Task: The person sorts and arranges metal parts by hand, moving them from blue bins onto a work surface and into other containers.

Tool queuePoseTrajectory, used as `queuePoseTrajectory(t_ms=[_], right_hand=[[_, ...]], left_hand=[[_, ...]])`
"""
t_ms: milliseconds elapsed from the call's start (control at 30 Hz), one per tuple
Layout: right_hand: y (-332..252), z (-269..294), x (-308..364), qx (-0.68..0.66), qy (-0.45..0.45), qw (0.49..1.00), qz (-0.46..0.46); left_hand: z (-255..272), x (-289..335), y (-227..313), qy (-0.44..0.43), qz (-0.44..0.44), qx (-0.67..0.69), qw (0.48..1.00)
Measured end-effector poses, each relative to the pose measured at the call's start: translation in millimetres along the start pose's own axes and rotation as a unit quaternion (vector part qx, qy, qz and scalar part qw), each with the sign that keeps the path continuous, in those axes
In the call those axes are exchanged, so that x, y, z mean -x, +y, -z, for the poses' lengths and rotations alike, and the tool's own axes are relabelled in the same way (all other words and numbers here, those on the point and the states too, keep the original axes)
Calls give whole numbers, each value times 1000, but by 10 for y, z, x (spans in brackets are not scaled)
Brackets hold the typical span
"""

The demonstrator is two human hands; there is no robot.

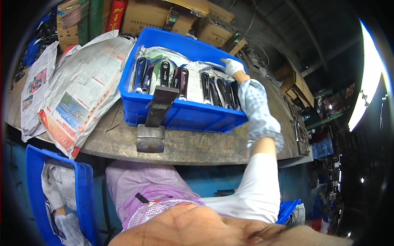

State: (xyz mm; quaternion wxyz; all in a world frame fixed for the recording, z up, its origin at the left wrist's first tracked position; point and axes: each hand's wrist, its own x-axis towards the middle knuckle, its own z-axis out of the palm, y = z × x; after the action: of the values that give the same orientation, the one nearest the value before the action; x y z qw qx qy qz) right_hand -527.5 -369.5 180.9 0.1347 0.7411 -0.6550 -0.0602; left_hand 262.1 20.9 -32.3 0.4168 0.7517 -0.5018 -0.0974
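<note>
My right hand (232,67), in a white glove, is at the far right corner of a large blue bin (184,120) on the workbench. Its visible fingers point left and apart, with nothing seen in them. Inside stand several hand tools with dark, blue and purple handles (165,74), each with a hole at its upper end; their lower parts are hidden. Down at the left, my white-gloved left hand (51,184) reaches into a second blue bin (86,192) lined with newspaper. Its fingers look stretched out along the inner wall. Metal-edged tools (51,215) lie beside that wrist.
A steel bracket (158,107) stands at the bench's front edge, against the large bin. Newspaper sheets (86,88) cover the bench's left side. Cardboard boxes (150,18) are stacked behind. Another blue bin (288,210) is partly visible below my right arm.
</note>
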Motion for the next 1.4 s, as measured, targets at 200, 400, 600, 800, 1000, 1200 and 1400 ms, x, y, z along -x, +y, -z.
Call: queuePoseTrajectory(t_ms=[200, 400, 600, 800, 1000, 1200, 1400], right_hand=[[-319, 22, -205, 19, -11, 999, -44], [-981, 1127, 1569, -143, 177, 966, -120], [-2124, 784, 3165, -518, -180, 834, 62], [-2916, -98, 3101, -787, -137, 602, -12], [-3354, 1, 2461, -717, -28, 689, -102], [-3364, -176, 2243, -544, 80, 835, 30], [-3344, -409, 2130, -578, 84, 812, 10]], left_hand=[[-686, 405, 1781, -46, -278, -41, 959], [-1347, 416, 2965, -206, -406, 40, 889], [-1816, 827, 3526, -106, -583, 137, 794], [-2266, 1303, 2578, -351, -162, 285, 877], [-2200, 1169, 2135, -216, 124, 282, 927], [-2051, 991, 2070, -149, -94, 146, 974], [-2274, 773, 2326, -61, -198, 19, 978]])
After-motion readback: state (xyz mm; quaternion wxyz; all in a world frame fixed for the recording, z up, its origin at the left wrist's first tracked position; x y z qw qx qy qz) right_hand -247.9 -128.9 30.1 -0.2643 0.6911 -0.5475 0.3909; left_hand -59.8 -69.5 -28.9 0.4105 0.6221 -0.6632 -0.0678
